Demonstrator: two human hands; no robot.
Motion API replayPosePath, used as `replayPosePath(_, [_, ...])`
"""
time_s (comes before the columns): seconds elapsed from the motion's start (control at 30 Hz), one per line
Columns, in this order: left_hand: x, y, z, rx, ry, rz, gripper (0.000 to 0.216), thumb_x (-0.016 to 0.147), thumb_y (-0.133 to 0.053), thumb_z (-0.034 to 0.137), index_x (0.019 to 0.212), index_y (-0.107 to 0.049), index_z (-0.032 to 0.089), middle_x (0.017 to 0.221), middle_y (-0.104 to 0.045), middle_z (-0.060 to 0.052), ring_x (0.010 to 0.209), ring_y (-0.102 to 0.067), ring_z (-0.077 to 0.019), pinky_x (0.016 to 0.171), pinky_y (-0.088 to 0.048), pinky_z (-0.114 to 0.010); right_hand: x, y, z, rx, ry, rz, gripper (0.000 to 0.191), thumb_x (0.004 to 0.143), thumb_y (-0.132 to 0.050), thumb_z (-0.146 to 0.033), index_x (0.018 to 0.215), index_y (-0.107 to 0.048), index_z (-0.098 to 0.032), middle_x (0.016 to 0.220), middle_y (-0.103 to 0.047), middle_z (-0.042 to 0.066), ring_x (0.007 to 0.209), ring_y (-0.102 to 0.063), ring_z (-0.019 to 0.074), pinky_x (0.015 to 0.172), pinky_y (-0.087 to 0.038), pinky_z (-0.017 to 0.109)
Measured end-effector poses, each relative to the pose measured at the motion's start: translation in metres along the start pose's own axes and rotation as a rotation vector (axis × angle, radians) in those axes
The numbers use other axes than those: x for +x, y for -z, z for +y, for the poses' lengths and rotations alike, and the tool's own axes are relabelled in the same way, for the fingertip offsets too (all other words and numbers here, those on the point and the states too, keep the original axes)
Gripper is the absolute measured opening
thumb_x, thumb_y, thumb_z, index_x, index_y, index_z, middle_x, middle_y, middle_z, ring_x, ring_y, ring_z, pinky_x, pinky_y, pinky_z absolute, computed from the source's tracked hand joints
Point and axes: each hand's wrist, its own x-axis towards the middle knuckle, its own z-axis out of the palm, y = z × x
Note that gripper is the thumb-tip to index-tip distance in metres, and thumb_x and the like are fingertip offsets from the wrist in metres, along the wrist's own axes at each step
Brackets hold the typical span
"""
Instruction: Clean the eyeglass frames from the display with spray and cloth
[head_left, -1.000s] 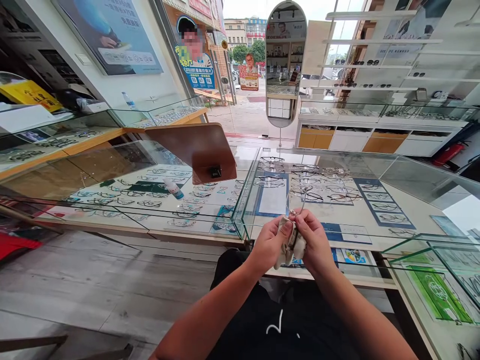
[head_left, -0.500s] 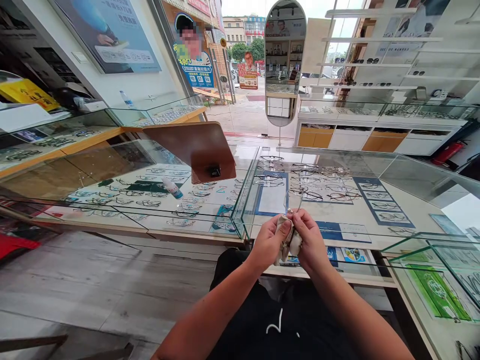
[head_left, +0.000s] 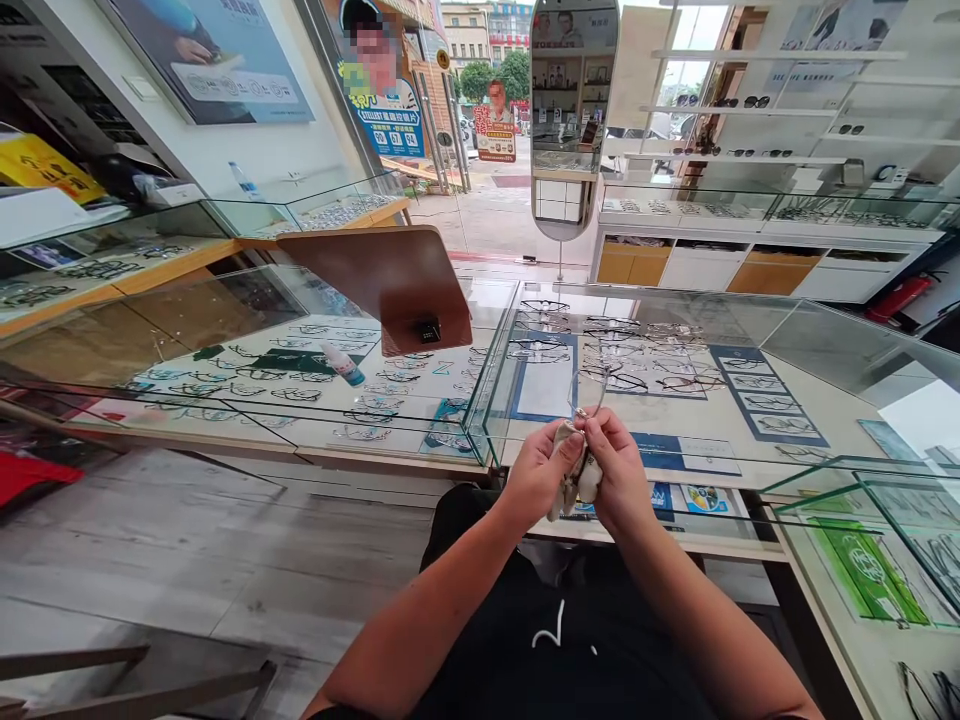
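Observation:
Close together in front of my body, above the edge of the glass display case, both hands are closed. My left hand pinches a crumpled beige cloth, its thumb pressed on top. My right hand grips a pair of glasses with thumb and forefinger; the thin temples stick up beyond the fingers. The cloth lies between the hands, against the glasses, and hangs down below them. Fingers and cloth hide most of the frame and lenses.
Rows of eyeglass frames lie inside the case. To the left stand a brown board-like panel and a small bottle on the glass. An oval mirror rises beyond the counter. A smaller glass case is at the right.
The view has tilted slightly, so the scene sits a little higher. Both hands keep their hold, and the glasses have turned slightly, with the temples at a different angle.

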Motion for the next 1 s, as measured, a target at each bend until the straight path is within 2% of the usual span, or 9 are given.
replayPosePath(0.1, [0.002, 0.002, 0.003, -0.010, 0.028, -0.026, 0.055, 0.088, -0.083, 0.068, 0.104, -0.080, 0.016, 0.082, -0.070, -0.004, 0.075, -0.062, -0.0151, 0.073, -0.049, -0.026, 0.001, 0.004, -0.003, -0.028, 0.008, 0.003, 0.033, 0.082, -0.094, -0.052, 0.080, -0.073, -0.026, 0.095, -0.066, 0.001, 0.086, -0.059, 0.0177, 0.081, -0.053, 0.028])
replayPosePath(0.27, [0.003, 0.021, 0.015, 0.010, 0.115, -0.244, 0.050, 0.088, -0.088, 0.057, 0.114, -0.079, 0.015, 0.097, -0.072, -0.007, 0.088, -0.065, -0.0177, 0.080, -0.051, -0.027, 0.004, 0.010, -0.010, -0.027, -0.028, 0.047, 0.035, 0.080, -0.095, -0.051, 0.077, -0.073, -0.024, 0.095, -0.068, 0.001, 0.081, -0.058, 0.0161, 0.075, -0.051, 0.027])
replayPosePath(0.33, [0.004, 0.026, 0.016, 0.046, 0.136, -0.287, 0.051, 0.085, -0.091, 0.053, 0.118, -0.078, 0.016, 0.098, -0.072, -0.006, 0.087, -0.064, -0.0172, 0.081, -0.051, -0.027, 0.004, 0.011, -0.010, -0.024, -0.045, 0.055, 0.036, 0.080, -0.096, -0.051, 0.077, -0.072, -0.024, 0.093, -0.068, 0.000, 0.079, -0.058, 0.0156, 0.073, -0.050, 0.027])
replayPosePath(0.5, [0.004, 0.019, 0.009, 0.089, 0.074, -0.162, 0.052, 0.080, -0.094, 0.059, 0.104, -0.077, 0.015, 0.082, -0.065, -0.003, 0.073, -0.056, -0.0142, 0.068, -0.045, -0.025, 0.001, 0.008, -0.007, -0.084, 0.016, 0.002, 0.037, 0.083, -0.094, -0.053, 0.078, -0.070, -0.026, 0.082, -0.062, -0.001, 0.073, -0.053, 0.0155, 0.069, -0.047, 0.027])
replayPosePath(0.63, [0.001, 0.008, 0.008, 0.068, 0.009, -0.084, 0.053, 0.081, -0.091, 0.063, 0.097, -0.077, 0.015, 0.078, -0.063, -0.002, 0.072, -0.054, -0.0133, 0.069, -0.043, -0.025, -0.001, 0.007, -0.005, -0.119, 0.055, -0.029, 0.036, 0.086, -0.092, -0.052, 0.078, -0.070, -0.026, 0.084, -0.060, -0.001, 0.077, -0.054, 0.0160, 0.073, -0.047, 0.028])
replayPosePath(0.73, [0.000, 0.005, 0.008, 0.018, 0.023, -0.045, 0.055, 0.084, -0.088, 0.066, 0.097, -0.078, 0.014, 0.077, -0.064, -0.002, 0.070, -0.054, -0.0125, 0.069, -0.044, -0.025, -0.001, 0.007, -0.004, -0.121, 0.050, -0.044, 0.035, 0.086, -0.092, -0.052, 0.079, -0.071, -0.025, 0.085, -0.059, -0.002, 0.079, -0.054, 0.0158, 0.075, -0.048, 0.027])
replayPosePath(0.83, [0.001, 0.007, 0.008, -0.005, 0.059, -0.072, 0.057, 0.087, -0.084, 0.068, 0.099, -0.079, 0.013, 0.080, -0.066, -0.003, 0.073, -0.058, -0.0140, 0.073, -0.047, -0.027, 0.000, 0.008, -0.007, -0.104, 0.030, -0.032, 0.035, 0.085, -0.093, -0.051, 0.078, -0.070, -0.025, 0.085, -0.060, -0.002, 0.077, -0.055, 0.0156, 0.075, -0.049, 0.028])
replayPosePath(1.0, [0.003, 0.019, 0.015, 0.008, 0.125, -0.239, 0.053, 0.089, -0.085, 0.062, 0.114, -0.080, 0.015, 0.091, -0.069, -0.006, 0.081, -0.062, -0.0163, 0.077, -0.049, -0.028, 0.002, 0.010, -0.016, -0.064, -0.003, -0.011, 0.033, 0.084, -0.093, -0.048, 0.079, -0.071, -0.025, 0.083, -0.065, -0.001, 0.072, -0.055, 0.0150, 0.067, -0.049, 0.026])
